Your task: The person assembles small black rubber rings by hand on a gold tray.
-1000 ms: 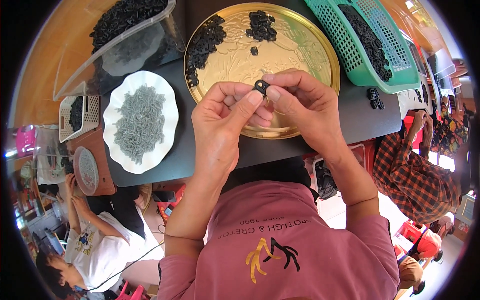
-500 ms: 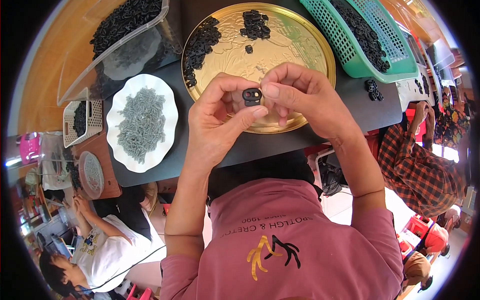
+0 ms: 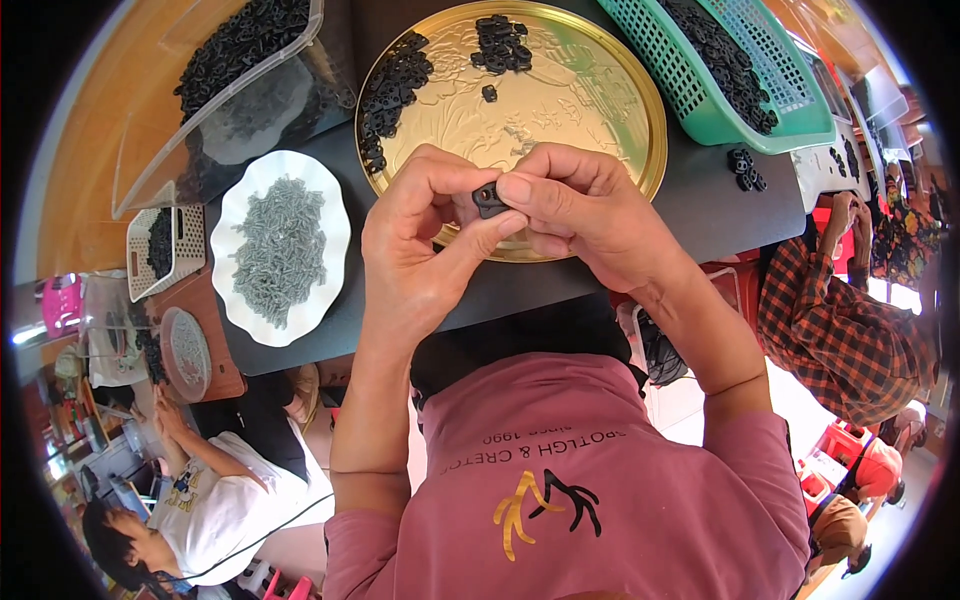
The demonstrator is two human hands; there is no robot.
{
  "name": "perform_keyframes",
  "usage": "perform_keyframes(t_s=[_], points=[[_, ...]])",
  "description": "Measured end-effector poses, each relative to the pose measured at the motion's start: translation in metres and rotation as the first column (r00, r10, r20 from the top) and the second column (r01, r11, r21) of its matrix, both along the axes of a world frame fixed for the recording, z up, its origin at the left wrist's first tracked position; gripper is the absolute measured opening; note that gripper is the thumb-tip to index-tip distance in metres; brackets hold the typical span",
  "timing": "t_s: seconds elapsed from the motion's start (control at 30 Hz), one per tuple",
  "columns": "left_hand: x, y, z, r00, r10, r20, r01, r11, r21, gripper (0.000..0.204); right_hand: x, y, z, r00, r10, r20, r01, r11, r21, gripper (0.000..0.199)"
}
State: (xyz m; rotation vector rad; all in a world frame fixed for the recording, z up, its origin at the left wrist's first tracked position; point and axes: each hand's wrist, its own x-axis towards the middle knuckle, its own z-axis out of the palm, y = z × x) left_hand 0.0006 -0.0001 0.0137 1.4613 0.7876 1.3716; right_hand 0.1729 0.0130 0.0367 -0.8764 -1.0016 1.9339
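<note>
Both hands meet over the near rim of a round gold tray [image 3: 590, 95], pinching one small black plastic part [image 3: 489, 199] between them. The left hand [image 3: 415, 250] comes in from seven o'clock of the part, its thumb and forefinger curled closed on the part's left side; the right hand [image 3: 585, 215] comes in from four o'clock, its fingers folded down over the top and its thumb under, closed on the part's right side. The part is mostly hidden by the fingertips, so its exact shape cannot be told. On the tray, at eleven o'clock from the hands, a curved heap of black parts [image 3: 392, 88] lies along the left rim, a smaller cluster [image 3: 502, 42] sits at twelve o'clock, and a single loose piece [image 3: 489, 93] lies between them. At one to two o'clock a green mesh basket [image 3: 700, 95] holds more black parts, with a few strays [image 3: 745, 168] on the dark table [image 3: 715, 205] just beside it. At nine o'clock a white scalloped plate [image 3: 240, 300] carries a pile of grey pieces [image 3: 280, 248]; at ten o'clock a clear plastic tub [image 3: 215, 135] holds black parts. Another person in a plaid shirt [image 3: 840, 330] sits at three o'clock, well apart.
</note>
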Motion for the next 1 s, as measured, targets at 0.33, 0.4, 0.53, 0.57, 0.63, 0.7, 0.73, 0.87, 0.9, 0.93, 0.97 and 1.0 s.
perform_keyframes(t_s=[0.33, 0.4, 0.53, 0.57, 0.63, 0.7, 0.73, 0.87, 0.9, 0.93, 0.97, 1.0], points=[[-0.004, 0.002, -0.002, 0.999, 0.018, -0.03, -0.017, 1.0, 0.016, 0.026, 0.0, 0.001, -0.003, 1.0, 0.026, -0.011, -0.026, 1.0, -0.013, 0.02], [-0.005, 0.003, -0.002, 0.999, 0.018, -0.041, -0.018, 1.0, 0.021, 0.025, 0.0, 0.001, -0.003, 0.999, 0.035, -0.013, -0.035, 0.999, -0.024, 0.02], [-0.006, 0.002, -0.001, 1.0, 0.005, -0.02, -0.005, 1.0, -0.012, 0.025, -0.001, -0.001, 0.001, 0.999, 0.025, 0.04, -0.025, 1.0, -0.013, 0.021], [-0.006, 0.002, -0.001, 1.0, -0.01, 0.019, 0.01, 0.999, -0.035, 0.026, -0.001, -0.002, 0.003, 0.997, 0.024, 0.068, -0.024, 1.0, -0.012, 0.021], [-0.006, 0.003, 0.0, 0.999, -0.021, 0.038, 0.022, 0.999, -0.036, 0.028, -0.001, -0.003, 0.009, 0.994, 0.006, 0.113, -0.013, 0.998, 0.058, 0.021], [-0.005, 0.003, 0.001, 0.998, -0.033, 0.058, 0.035, 0.999, -0.033, 0.031, 0.0, -0.005, 0.016, 0.987, -0.017, 0.158, -0.004, 0.991, 0.132, 0.02], [-0.004, 0.004, 0.0, 0.999, -0.031, 0.043, 0.031, 0.999, -0.011, 0.033, 0.002, -0.006, 0.019, 0.977, -0.057, 0.205, 0.022, 0.985, 0.171, 0.021], [0.001, -0.003, 0.0, 1.0, -0.007, 0.027, 0.011, 0.988, -0.156, 0.036, 0.022, 0.001, 0.033, 0.827, -0.461, 0.322, 0.194, 0.772, 0.606, 0.018], [0.001, -0.004, -0.003, 1.0, 0.008, 0.027, -0.002, 0.975, -0.222, 0.034, 0.034, 0.009, 0.038, 0.725, -0.605, 0.329, 0.209, 0.648, 0.732, 0.015], [0.001, -0.004, -0.004, 0.999, 0.006, 0.032, 0.001, 0.977, -0.214, 0.034, 0.05, 0.018, 0.044, 0.604, -0.738, 0.303, 0.197, 0.506, 0.84, 0.013], [0.001, -0.005, -0.005, 1.0, 0.015, 0.024, -0.008, 0.964, -0.266, 0.031, 0.064, 0.026, 0.053, 0.492, -0.825, 0.278, 0.193, 0.415, 0.889, 0.013], [0.001, -0.005, -0.007, 1.0, 0.019, 0.019, -0.012, 0.948, -0.318, 0.028, 0.079, 0.033, 0.061, 0.369, -0.898, 0.241, 0.175, 0.321, 0.931, 0.013]])
